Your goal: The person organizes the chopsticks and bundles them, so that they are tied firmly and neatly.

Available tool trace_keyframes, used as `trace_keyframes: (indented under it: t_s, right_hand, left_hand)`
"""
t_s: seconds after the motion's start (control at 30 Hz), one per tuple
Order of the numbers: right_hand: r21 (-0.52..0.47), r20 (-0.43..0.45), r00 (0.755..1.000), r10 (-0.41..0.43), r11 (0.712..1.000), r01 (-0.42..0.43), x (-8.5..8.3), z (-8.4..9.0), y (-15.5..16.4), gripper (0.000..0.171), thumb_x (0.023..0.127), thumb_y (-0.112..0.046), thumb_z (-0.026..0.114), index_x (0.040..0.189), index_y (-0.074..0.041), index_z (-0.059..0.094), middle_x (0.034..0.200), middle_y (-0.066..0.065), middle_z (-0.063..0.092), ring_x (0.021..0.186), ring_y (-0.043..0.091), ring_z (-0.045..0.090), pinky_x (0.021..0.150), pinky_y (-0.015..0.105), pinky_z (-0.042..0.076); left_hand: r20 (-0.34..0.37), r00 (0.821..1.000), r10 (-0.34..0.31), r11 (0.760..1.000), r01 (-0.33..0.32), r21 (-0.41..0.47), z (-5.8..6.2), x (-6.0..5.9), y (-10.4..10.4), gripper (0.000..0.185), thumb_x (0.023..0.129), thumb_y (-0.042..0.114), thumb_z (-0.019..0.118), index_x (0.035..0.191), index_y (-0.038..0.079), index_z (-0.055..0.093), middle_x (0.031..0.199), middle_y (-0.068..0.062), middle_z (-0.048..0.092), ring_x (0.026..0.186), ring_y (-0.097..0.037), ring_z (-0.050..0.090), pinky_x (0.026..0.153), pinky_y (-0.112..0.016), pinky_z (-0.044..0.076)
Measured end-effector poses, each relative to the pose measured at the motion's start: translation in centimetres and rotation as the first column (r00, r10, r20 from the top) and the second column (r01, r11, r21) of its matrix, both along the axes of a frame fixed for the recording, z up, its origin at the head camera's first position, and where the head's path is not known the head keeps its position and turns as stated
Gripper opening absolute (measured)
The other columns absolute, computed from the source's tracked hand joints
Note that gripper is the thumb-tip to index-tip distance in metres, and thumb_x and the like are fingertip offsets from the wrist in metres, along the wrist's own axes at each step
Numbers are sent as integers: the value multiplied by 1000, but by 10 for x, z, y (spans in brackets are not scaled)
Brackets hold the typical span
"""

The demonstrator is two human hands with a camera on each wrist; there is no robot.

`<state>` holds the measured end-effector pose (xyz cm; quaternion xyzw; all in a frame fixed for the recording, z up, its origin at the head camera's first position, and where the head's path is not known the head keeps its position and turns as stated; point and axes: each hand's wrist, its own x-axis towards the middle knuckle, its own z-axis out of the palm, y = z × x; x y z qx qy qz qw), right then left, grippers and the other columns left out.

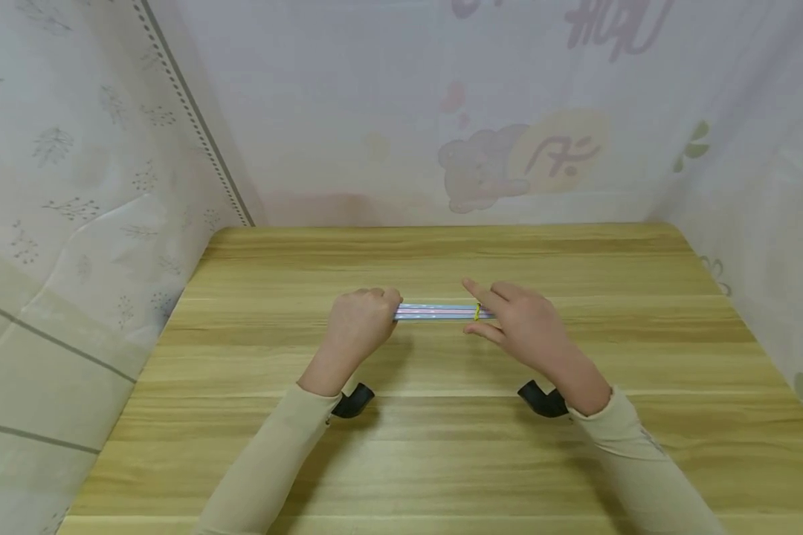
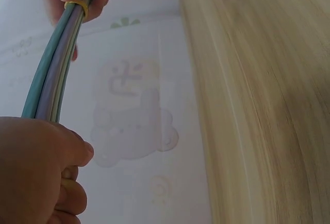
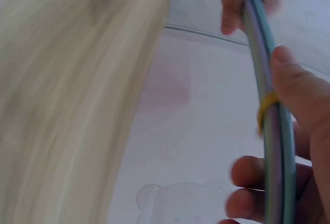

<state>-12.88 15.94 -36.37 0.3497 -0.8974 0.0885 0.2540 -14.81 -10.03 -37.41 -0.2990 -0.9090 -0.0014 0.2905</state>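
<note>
A bundle of thin pastel sticks, blue, lilac and pink, is held level above the wooden table between both hands. My left hand grips its left end in a curled fist. My right hand holds the other end, thumb below and fingers stretched over it, right at a yellow rubber band wound round the sticks. In the left wrist view the sticks run up from my fist to the band. The right wrist view shows the band under my thumb.
Printed fabric walls close in the table on the left, back and right. Black wrist-camera mounts sit under both wrists just above the tabletop. My beige sleeves reach in from the near edge.
</note>
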Motion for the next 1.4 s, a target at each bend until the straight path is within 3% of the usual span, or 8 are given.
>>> trace_keyframes:
  t_s: [0.1, 0.23, 0.43, 0.57, 0.67, 1.1, 1.27, 1.4]
  right_hand:
    - [-44, 14, 1000, 5, 999, -4, 1, 3, 5, 50, 73, -34, 79, 111, -2, 69, 78, 6, 58, 60, 16, 49, 53, 28, 45]
    - [-51, 60, 998, 14, 999, -11, 3, 6, 9, 31, 75, -26, 80, 92, -2, 71, 83, 6, 61, 69, 17, 56, 60, 30, 50]
    - [-3, 168, 985, 36, 999, -36, 5, 8, 5, 25, 82, -20, 75, 98, -1, 70, 86, 5, 62, 71, 12, 56, 62, 26, 50]
    - [-1, 290, 955, 63, 998, -65, 3, 8, -1, 28, 87, -18, 70, 107, 0, 67, 89, 4, 61, 70, 9, 51, 62, 24, 47]
    - [-22, 328, 942, 74, 997, -71, 1, 8, -4, 30, 87, -18, 70, 110, 0, 67, 90, 4, 62, 69, 8, 50, 61, 23, 47]
    - [-21, 156, 988, 9, 1000, -5, 0, 3, -12, 47, 79, -32, 74, 122, -14, 66, 70, -1, 53, 53, 6, 41, 49, 21, 39]
    - [-22, 70, 997, 12, 1000, -11, -2, -2, -15, 53, 75, -38, 76, 124, -20, 65, 64, 0, 53, 49, 8, 44, 46, 21, 38]
    - [-12, 50, 999, 1, 1000, -1, -3, -3, -16, 56, 74, -40, 76, 126, -23, 64, 63, 0, 53, 48, 8, 45, 45, 21, 37]
  left_hand:
    - [8, 1000, 6, 1000, -6, -2, 0, -1, -1, 41, 76, -3, 63, 56, 16, 33, 51, 6, 19, 48, -8, 16, 42, -20, 12]
    - [11, 1000, 12, 1000, -12, -2, 0, -1, -2, 43, 78, -3, 61, 56, 16, 29, 50, 6, 18, 47, -8, 15, 41, -20, 12]
    - [6, 1000, 4, 1000, -4, -8, -2, 0, -1, 39, 74, -3, 63, 56, 16, 33, 50, 7, 19, 48, -7, 16, 41, -20, 12]
    - [15, 1000, 10, 1000, -10, -9, -5, 1, -1, 40, 75, -2, 65, 57, 15, 33, 51, 6, 19, 49, -8, 15, 43, -20, 12]
    - [5, 1000, 9, 1000, -9, -5, -6, 1, -2, 42, 76, -2, 63, 57, 16, 31, 51, 6, 18, 49, -8, 14, 43, -21, 11]
    - [7, 1000, 9, 1000, -9, 10, -3, 0, 2, 37, 74, -3, 62, 56, 16, 35, 50, 6, 21, 48, -7, 16, 42, -20, 12]
    - [9, 1000, -2, 1000, 2, 1, -2, 0, 4, 32, 77, 2, 68, 57, 13, 45, 47, 5, 32, 46, -7, 21, 40, -20, 15]
    - [22, 1000, -3, 1000, 4, -6, -2, -1, 5, 29, 79, 5, 70, 60, 12, 49, 46, 3, 40, 45, -7, 23, 40, -20, 17]
